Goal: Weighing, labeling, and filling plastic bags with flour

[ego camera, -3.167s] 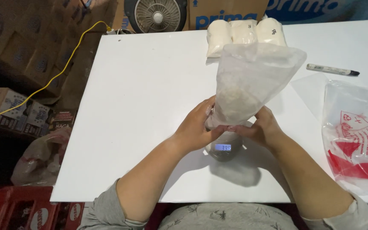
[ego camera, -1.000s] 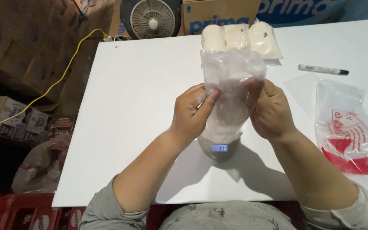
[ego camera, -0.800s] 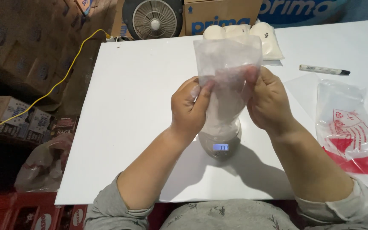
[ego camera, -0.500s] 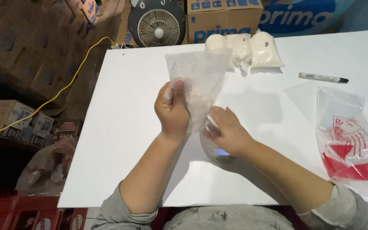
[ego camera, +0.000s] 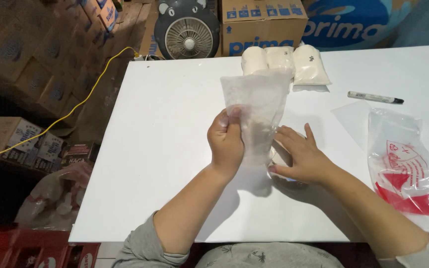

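While the left hand point(ego camera: 226, 144) pinches the clear plastic bag point(ego camera: 256, 116) partway up, thumb on the near face and fingers curled behind it, the bag stands upright over the middle of the white table point(ego camera: 165, 149), its mouth spread wide at the top and its lower part holding a pale powder. The right hand point(ego camera: 301, 158) lies just right of the bag's foot with its fingers spread and lightly bent, cupping the filled bottom; the fingertips touch the plastic but do not close round it. Whatever sits under that hand is covered and cannot be told.

Far across the table, just behind the bag's mouth, three filled white packets point(ego camera: 284, 62) lie side by side at the far edge. To the right of them a marker pen point(ego camera: 376, 97) lies flat, well apart from the hands. Nearer on the right a flat plastic bag with red print point(ego camera: 405, 171) lies on the tabletop, close to the right forearm.

Beyond the far edge stand a small grey fan point(ego camera: 187, 32) and a cardboard box point(ego camera: 264, 22). A yellow cable point(ego camera: 75, 106) runs over the stacked cartons on the left, off the table.
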